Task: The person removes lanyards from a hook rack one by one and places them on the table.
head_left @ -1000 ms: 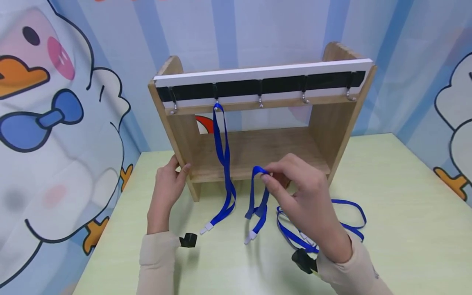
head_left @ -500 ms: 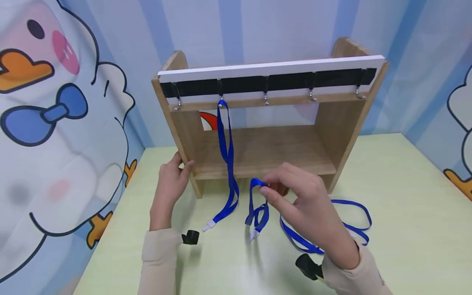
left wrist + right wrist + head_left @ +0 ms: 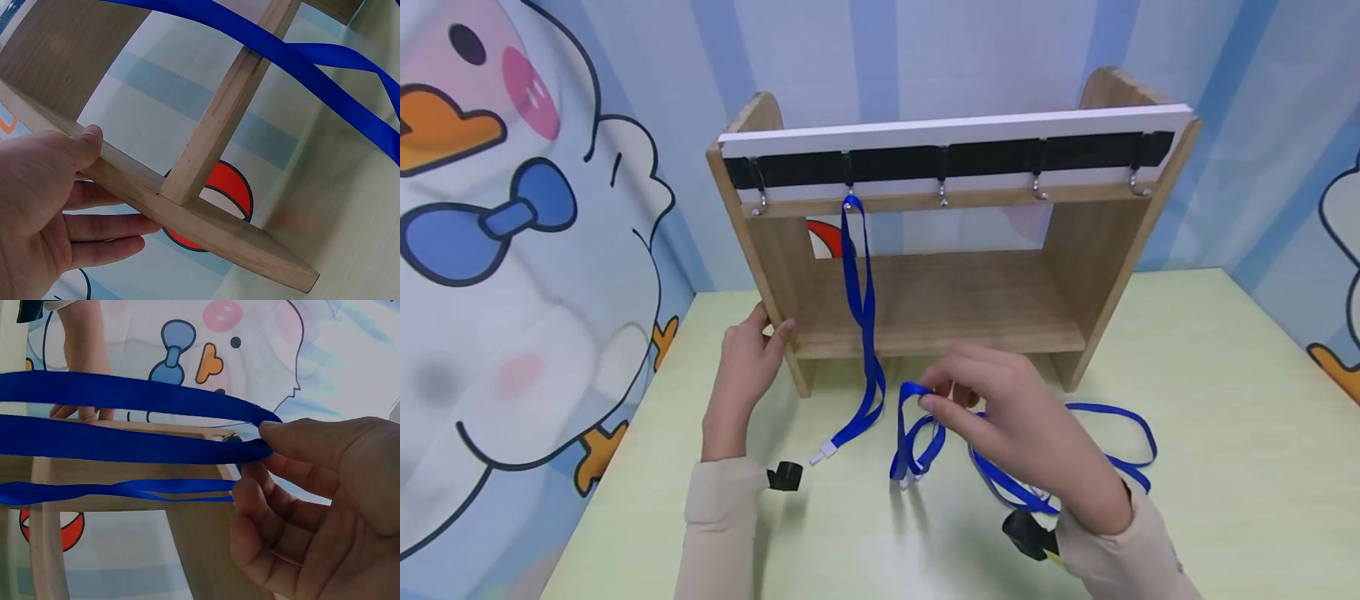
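A wooden rack (image 3: 1078, 250) with a row of metal hooks (image 3: 942, 198) stands at the back of the pale green table (image 3: 1225, 433). One blue lanyard (image 3: 861, 317) hangs from the second hook from the left. My left hand (image 3: 748, 367) grips the rack's left side panel (image 3: 206, 225), thumb on the front edge. My right hand (image 3: 1000, 417) pinches the loop of a second blue lanyard (image 3: 913, 433) just above the table, in front of the rack. The right wrist view shows that lanyard's (image 3: 125, 419) loop pinched between thumb and fingers.
More blue lanyards (image 3: 1105, 450) lie in a loose pile on the table beside my right wrist. Cartoon duck curtains close in the left, back and right sides. Black wrist mounts (image 3: 784, 477) sit on both sleeves.
My right hand has lowered the pinched lanyard toward the table and slightly left, so it now bunches on the surface. The left hand keeps its hold on the rack.
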`<control>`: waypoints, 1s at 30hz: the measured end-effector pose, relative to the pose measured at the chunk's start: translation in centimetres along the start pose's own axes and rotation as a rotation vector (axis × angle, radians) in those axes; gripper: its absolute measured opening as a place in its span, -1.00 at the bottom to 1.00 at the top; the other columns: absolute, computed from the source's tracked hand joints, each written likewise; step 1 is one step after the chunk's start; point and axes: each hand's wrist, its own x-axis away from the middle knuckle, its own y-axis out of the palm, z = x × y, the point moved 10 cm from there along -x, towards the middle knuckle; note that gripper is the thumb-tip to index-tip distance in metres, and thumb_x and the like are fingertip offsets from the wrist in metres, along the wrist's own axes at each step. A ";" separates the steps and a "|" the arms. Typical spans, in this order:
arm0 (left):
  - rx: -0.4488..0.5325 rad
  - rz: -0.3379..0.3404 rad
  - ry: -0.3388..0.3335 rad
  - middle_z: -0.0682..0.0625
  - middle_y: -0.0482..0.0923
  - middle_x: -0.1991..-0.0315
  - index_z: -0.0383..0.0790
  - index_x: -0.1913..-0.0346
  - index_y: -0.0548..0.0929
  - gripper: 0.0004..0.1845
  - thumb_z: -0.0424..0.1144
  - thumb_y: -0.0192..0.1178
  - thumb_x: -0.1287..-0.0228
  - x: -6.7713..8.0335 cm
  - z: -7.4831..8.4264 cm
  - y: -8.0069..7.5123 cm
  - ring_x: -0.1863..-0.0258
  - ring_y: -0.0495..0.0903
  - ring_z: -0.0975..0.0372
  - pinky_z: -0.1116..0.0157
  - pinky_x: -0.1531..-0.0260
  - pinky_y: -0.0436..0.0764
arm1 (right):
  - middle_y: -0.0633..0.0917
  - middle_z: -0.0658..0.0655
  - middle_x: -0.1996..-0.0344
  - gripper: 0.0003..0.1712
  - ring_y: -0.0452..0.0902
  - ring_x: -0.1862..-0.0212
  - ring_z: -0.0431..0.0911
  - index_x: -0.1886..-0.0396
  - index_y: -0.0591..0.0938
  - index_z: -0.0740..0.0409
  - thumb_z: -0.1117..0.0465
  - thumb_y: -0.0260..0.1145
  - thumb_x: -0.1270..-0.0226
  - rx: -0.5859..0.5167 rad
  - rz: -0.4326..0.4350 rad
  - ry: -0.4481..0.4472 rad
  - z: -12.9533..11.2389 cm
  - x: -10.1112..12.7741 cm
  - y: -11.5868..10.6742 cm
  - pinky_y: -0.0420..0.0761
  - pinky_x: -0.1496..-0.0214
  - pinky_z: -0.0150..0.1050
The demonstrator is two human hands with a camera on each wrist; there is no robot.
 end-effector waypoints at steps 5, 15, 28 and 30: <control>0.001 -0.002 0.000 -0.31 0.57 -0.21 -0.37 -0.42 0.40 -0.48 -0.15 0.11 -0.57 0.0 -0.2 0.2 0.00 0.70 -0.11 0.00 0.20 0.73 | 0.69 -0.12 0.33 -0.89 0.54 0.31 -0.24 0.16 0.76 0.06 0.28 0.43 -0.36 0.023 -0.087 0.057 1.6 -0.6 1.2 0.62 0.26 -0.30; 0.000 -0.008 -0.008 -0.31 0.57 -0.22 -0.37 -0.43 0.38 -0.47 -0.13 0.10 -0.58 0.0 -0.2 0.1 0.00 0.70 -0.11 -0.01 0.18 0.72 | 0.73 -0.06 0.33 -0.90 0.57 0.34 -0.20 0.17 0.78 0.14 0.32 0.41 -0.36 0.028 -0.159 0.092 4.6 -1.5 3.0 0.63 0.29 -0.30; -0.003 0.003 0.018 -0.33 0.58 -0.19 -0.38 -0.41 0.40 -0.48 -0.14 0.10 -0.57 0.0 0.1 0.0 0.03 0.71 -0.11 -0.01 0.22 0.73 | 0.74 0.00 0.40 -0.94 0.57 0.40 -0.19 0.25 0.77 0.23 0.39 0.39 -0.33 0.043 -0.148 0.144 8.8 -2.3 4.4 0.60 0.36 -0.30; -0.002 0.005 0.018 -0.33 0.58 -0.20 -0.38 -0.41 0.39 -0.48 -0.15 0.10 -0.57 0.1 0.1 0.0 0.03 0.71 -0.11 -0.02 0.21 0.72 | 0.73 0.01 0.43 -0.95 0.58 0.41 -0.18 0.27 0.76 0.26 0.40 0.40 -0.31 0.044 -0.134 0.160 9.3 -2.4 4.7 0.60 0.38 -0.29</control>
